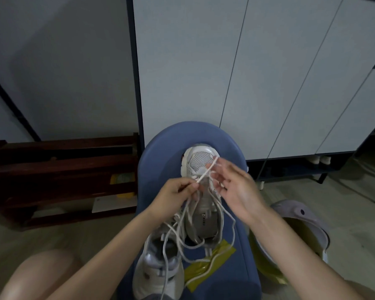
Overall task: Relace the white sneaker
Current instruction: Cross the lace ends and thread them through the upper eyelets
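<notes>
Nearest, a second shoe [158, 276] lies on the blue seat [156, 152] beside yellow tape [208, 267], loose lace [230, 217] looping over it. Further out, the left hand [173, 195] pinches the lace taut — the right hand [236, 187] is spread, fingers [222, 167] relaxed against the strand. Beyond them sits the sneaker [200, 158], toe away — cabinet [225, 72] behind.

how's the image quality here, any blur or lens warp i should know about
Head view: dim, flat indoor light with no glare; wide-angle warp bends the cabinet panels outward; the right hand has motion-smeared fingertips, while the left hand pinching the white lace over the sneaker is sharper.
</notes>
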